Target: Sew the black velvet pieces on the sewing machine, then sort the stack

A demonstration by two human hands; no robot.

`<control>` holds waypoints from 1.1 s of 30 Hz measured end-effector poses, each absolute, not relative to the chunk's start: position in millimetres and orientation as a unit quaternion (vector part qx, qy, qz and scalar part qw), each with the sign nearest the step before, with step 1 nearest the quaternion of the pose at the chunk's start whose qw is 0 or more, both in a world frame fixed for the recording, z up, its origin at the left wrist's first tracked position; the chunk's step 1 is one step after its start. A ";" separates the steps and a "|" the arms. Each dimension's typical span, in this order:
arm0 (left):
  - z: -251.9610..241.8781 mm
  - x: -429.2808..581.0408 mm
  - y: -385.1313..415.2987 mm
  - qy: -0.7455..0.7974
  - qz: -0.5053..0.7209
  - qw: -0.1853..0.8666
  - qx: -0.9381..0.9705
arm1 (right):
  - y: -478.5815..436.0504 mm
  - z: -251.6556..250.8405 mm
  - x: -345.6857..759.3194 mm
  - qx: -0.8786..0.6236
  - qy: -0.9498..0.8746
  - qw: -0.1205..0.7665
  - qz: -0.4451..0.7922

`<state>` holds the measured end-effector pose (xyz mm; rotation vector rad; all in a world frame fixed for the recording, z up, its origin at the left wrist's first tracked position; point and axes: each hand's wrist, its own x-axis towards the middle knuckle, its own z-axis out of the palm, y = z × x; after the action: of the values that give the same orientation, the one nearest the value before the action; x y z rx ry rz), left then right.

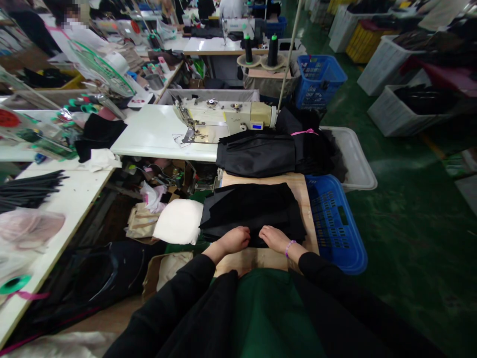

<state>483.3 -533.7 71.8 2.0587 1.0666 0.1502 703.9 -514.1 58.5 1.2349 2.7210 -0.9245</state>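
A stack of black fabric pieces lies on a wooden board in front of me. Both hands are at its near edge, a small gap apart. My left hand has its fingers curled onto the fabric edge. My right hand, with a beaded bracelet at the wrist, also has bent fingers closed on that edge. Beyond this stack, a second pile of dark fabric rests partly on the sewing table, beside a bundle tied with a pink strip.
The sewing machine stands on the white table ahead. A white cushion is left of the stack. At the right are a blue basket and a white bin. A person sits at the upper left.
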 end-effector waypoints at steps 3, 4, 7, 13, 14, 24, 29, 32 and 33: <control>71.8 487.6 -536.1 0.430 0.054 0.386 0.814 | -514.2 58.9 704.2 0.387 0.878 0.001 -0.280; 70.5 488.5 -536.7 0.438 0.056 0.383 0.811 | -515.0 60.1 704.6 0.384 0.882 -0.002 -0.273; 63.8 488.6 -537.0 0.472 0.069 0.382 0.792 | -520.6 65.7 706.1 0.375 0.894 -0.021 -0.243; 56.3 483.2 -534.2 0.535 0.097 0.390 0.743 | -534.5 68.0 702.5 0.327 0.927 -0.038 -0.178; 56.8 482.8 -533.3 0.535 0.100 0.393 0.741 | -535.2 66.4 701.3 0.327 0.929 -0.035 -0.169; 74.2 485.8 -525.3 0.479 0.100 0.389 0.780 | -530.6 62.9 705.2 0.361 0.923 -0.017 -0.132; 94.9 477.2 -521.8 0.421 0.118 0.231 0.869 | -538.2 61.0 710.0 0.351 0.922 -0.006 -0.164; 98.3 469.4 -508.0 0.436 0.159 0.169 0.870 | -540.6 57.6 710.7 0.383 0.905 0.000 -0.183; 97.0 467.4 -501.0 0.481 0.170 0.158 0.845 | -540.3 56.8 710.7 0.392 0.900 0.000 -0.191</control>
<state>467.4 -501.0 97.0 2.4186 1.3766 0.4858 710.7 -540.3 56.8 1.2306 2.8272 -0.5992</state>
